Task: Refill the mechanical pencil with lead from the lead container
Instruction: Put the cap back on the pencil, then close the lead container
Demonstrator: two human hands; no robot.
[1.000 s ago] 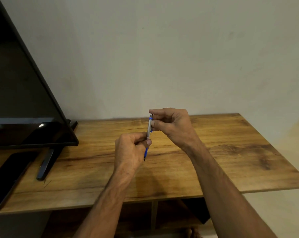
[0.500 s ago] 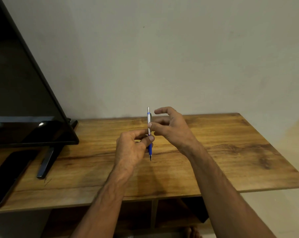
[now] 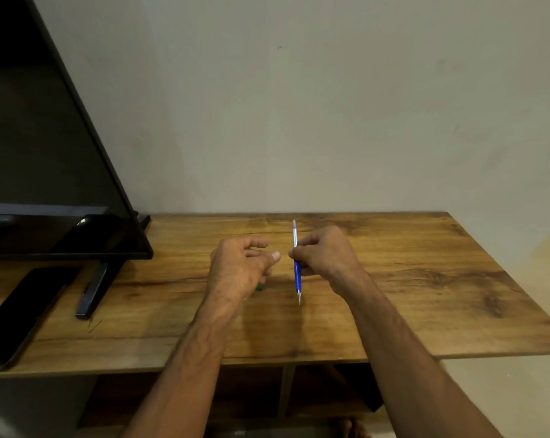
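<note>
Right-hand grip (image 3: 325,257) pinches slim blue-and-silver mechanical pencil (image 3: 296,263) upright.

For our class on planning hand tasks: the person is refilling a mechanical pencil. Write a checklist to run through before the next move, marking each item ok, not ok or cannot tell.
1. Mechanical pencil gripped firmly: ok, the right hand pinches it mid-barrel.
2. Pencil upright, tip down: ok, only slightly tilted above the wooden table.
3. Left hand free of the pencil: ok, clear gap between them.
4. Lead container located: cannot tell; only a small green object peeks out under the left hand.
5. Pencil's top end opened for lead: cannot tell, too small to see.
6. Lead held in the left fingers: cannot tell.
</note>
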